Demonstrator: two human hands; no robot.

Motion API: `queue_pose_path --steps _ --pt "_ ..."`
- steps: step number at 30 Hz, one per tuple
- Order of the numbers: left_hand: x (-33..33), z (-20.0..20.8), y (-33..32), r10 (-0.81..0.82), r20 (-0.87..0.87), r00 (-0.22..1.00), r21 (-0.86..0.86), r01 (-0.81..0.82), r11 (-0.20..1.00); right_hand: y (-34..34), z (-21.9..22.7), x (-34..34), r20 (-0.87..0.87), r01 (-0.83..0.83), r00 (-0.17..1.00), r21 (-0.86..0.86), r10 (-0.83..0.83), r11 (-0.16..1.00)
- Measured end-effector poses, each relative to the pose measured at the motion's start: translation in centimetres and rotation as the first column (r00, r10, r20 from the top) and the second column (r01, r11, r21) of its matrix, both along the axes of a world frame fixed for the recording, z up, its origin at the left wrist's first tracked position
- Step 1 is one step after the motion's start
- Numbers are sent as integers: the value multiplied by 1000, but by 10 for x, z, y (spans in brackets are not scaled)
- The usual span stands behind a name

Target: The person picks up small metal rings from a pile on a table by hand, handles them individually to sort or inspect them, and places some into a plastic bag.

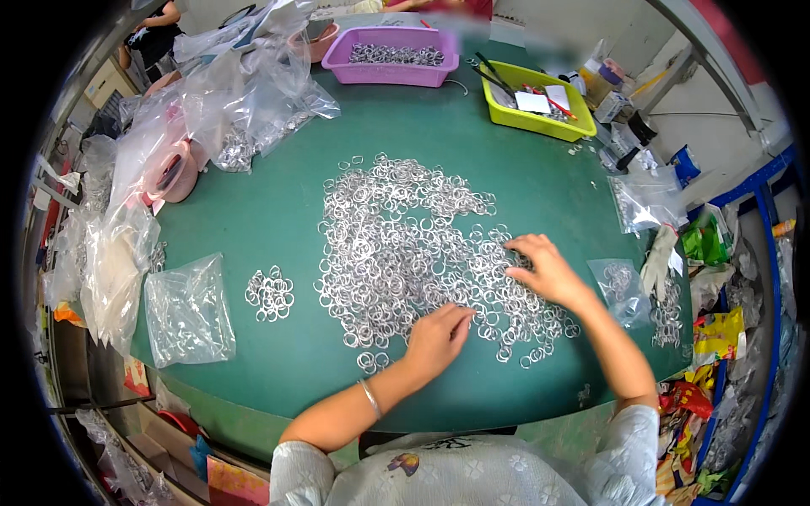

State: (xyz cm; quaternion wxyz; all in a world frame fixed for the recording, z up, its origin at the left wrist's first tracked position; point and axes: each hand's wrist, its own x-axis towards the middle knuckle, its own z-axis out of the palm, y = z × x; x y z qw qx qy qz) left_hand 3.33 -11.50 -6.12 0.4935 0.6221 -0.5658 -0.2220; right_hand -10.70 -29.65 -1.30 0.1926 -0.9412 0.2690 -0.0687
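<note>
A wide heap of silver metal rings (380, 253) lies on the green tabletop in front of me. At its near edge is my left hand (437, 339), with a bangle on the wrist. Its fingers are curled and pressed together, and whatever they may hold is hidden. My right hand (544, 268) reaches over the heap's right part, thumb and fingers apart, fingertips at the rings. A small separate cluster of rings (270, 294) sits to the left of the heap, beside a clear plastic bag (191, 310).
At the back stand a purple basin (333, 57) of rings and a yellow-green tray (527, 128) holding tools and paper. Plastic bags (194, 101) and a pink container (175, 171) crowd the left side. More bagged rings (623, 291) and a glove (658, 261) lie right.
</note>
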Motion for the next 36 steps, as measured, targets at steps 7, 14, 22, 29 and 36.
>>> queue_pose_path --steps 7,14,22,29,36 --pt "-5 0 8 -1 43 999 -48 3 999 52 -29 -1 266 205 955 -270 -131 941" --pt "-6 18 4 29 -148 989 -76 -40 996 58 -16 -14 527 333 804 -15 -275 943" --pt "-6 43 -9 -3 -372 928 61 28 998 59 -2 -17 426 -107 657 870 -622 482" --pt "-12 37 -1 -28 -549 835 39 59 998 82 -12 -12 394 -310 682 919 -615 245" --pt "-11 41 6 -47 -410 911 -29 38 999 103 -4 -8 370 -251 647 929 -667 273"
